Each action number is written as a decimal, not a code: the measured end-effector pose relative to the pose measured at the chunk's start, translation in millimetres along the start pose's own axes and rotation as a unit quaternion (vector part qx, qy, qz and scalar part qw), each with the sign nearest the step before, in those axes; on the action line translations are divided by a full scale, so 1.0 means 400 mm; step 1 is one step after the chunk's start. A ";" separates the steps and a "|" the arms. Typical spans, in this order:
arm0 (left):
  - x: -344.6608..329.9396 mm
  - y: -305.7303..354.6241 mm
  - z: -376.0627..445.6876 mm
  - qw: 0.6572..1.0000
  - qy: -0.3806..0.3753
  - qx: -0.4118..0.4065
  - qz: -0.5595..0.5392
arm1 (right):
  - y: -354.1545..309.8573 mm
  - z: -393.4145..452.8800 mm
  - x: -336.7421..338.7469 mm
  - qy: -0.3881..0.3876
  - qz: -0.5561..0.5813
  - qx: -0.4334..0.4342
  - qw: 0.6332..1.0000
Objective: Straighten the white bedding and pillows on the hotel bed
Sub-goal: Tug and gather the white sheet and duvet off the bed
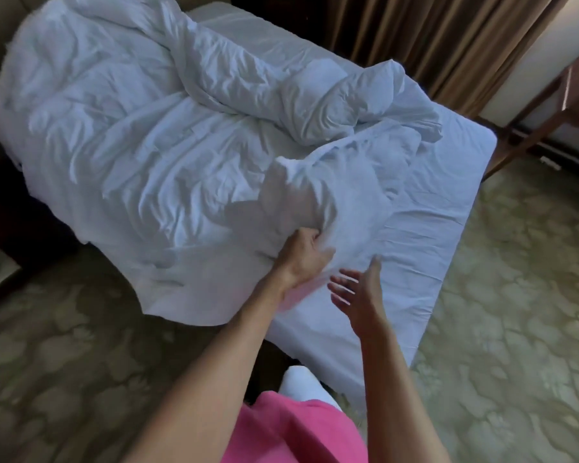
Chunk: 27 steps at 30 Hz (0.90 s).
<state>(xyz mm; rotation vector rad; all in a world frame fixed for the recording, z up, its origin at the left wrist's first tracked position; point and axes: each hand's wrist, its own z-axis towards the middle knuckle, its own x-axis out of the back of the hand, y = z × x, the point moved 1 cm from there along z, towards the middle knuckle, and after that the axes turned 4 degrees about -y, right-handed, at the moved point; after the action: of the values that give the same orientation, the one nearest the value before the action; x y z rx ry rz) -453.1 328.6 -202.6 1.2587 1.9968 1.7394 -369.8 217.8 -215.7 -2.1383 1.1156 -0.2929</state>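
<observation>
The left hand (pixel 303 253) has a fistful of the duvet (pixel 131 135), its fingers curled into the fabric at the fold nearest the person, close to the bed's (pixel 432 295) near corner. From that grip the duvet runs away up and to the left, its long axis lying along the bed toward the far end, where it is heaped in deep creases. A twisted roll of it (pixel 331 91) crosses to the right side, and one edge hangs off the left side toward the floor.

The right hand (pixel 360 290) hovers just beside the left, fingers spread and straight, holding nothing, its fingertips just over the loose edge of the duvet where that meets the bare sheet (pixel 442 225). It is the nearer hand to that free edge, and I judge it is about to take hold so both hands can draw the cover out flat.

The sheet lies exposed on the right half and is lightly wrinkled. I cannot pick out any pillow; it may be buried in the heap.

Around the bed: brown curtains (pixel 448 38) behind, a wooden table (pixel 569 91) at the far right, patterned carpet (pixel 515 329) below. Nothing stands between the hands and the duvet; the bunched roll is what will resist a clean pull.
</observation>
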 end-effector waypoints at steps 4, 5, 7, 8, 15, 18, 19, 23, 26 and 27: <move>-0.124 -0.023 -0.160 0.975 -0.142 0.027 0.167 | -0.068 -0.003 0.071 -0.049 -0.112 -0.036 0.992; -0.152 -0.019 -0.177 0.962 -0.169 0.024 0.211 | -0.074 -0.001 0.084 -0.047 -0.199 -0.025 0.979; -0.192 0.002 -0.181 0.950 -0.174 0.033 0.258 | -0.075 0.014 0.120 -0.033 -0.293 0.028 0.955; -0.212 0.015 -0.178 0.948 -0.163 0.040 0.270 | -0.072 0.022 0.145 -0.033 -0.286 0.058 0.956; -0.331 0.104 -0.178 0.988 -0.011 0.067 0.137 | -0.067 0.017 0.407 -0.105 -0.274 0.132 0.947; -0.344 0.146 -0.123 0.971 0.148 0.003 0.190 | -0.057 0.025 0.476 -0.149 -0.334 0.120 0.923; -0.350 0.160 -0.101 0.960 0.171 -0.001 0.222 | -0.057 0.031 0.490 -0.162 -0.362 0.117 0.910; -0.400 0.184 -0.033 0.947 0.000 0.138 0.290 | -0.043 0.064 0.555 -0.173 -0.443 0.117 0.872; -0.502 0.161 -0.080 0.936 -0.095 0.180 0.287 | -0.015 0.066 0.601 -0.185 -0.429 0.086 0.880; -0.541 0.143 -0.115 0.943 -0.085 0.179 0.268 | -0.009 0.065 0.612 -0.186 -0.386 0.064 0.901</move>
<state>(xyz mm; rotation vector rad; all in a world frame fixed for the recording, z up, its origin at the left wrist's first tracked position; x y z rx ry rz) -323.9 140.6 -217.1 2.1594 2.0549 1.4108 -207.0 38.8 -260.1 -2.2944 -0.0071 -0.2788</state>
